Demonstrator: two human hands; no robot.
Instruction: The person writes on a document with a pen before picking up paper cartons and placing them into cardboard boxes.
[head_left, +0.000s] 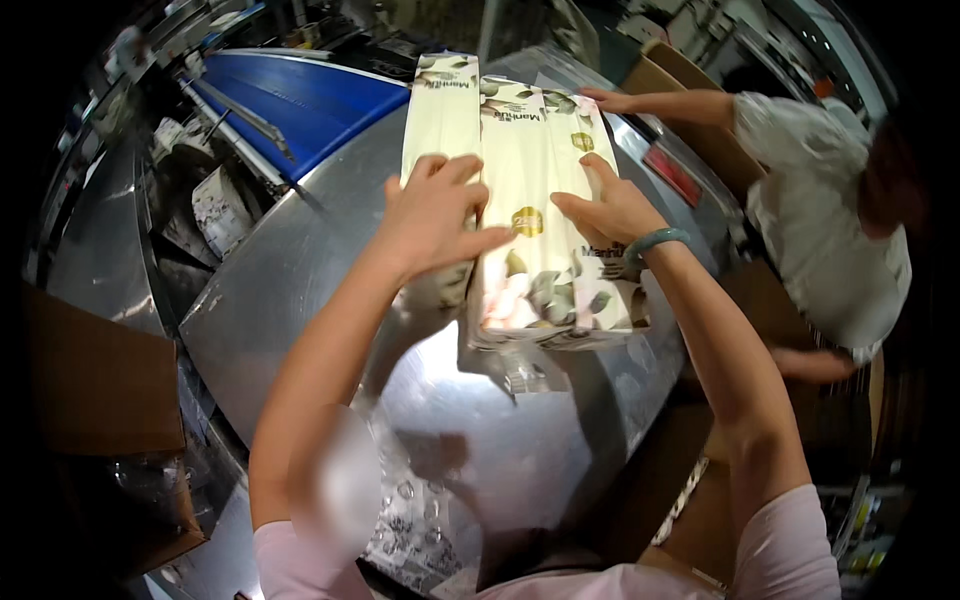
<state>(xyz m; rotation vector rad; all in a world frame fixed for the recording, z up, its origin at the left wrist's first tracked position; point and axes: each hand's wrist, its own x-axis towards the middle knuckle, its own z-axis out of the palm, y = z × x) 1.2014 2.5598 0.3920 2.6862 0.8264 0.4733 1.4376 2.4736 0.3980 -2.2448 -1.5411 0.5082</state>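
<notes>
In front of me on the metal table lie two long cream tissue packs side by side, printed with leaves and flowers. My left hand (430, 215) rests over the left tissue pack (440, 115). Its fingers are spread, and its thumb reaches across onto the right tissue pack (535, 275). On that wider pack's right edge lies my right hand (615, 205), with thumb and index finger apart on top; its other fingers are partly hidden. A green bangle circles my right wrist. Another person's hand (610, 100) touches the far right corner of the right pack.
The metal table (270, 310) curves beneath the packs, with clear plastic film (535, 370) at their near end. A blue sloping panel (300, 105) stands beyond at left. Cardboard boxes (110, 370) flank the table. A person in a pale shirt (820, 200) is at right.
</notes>
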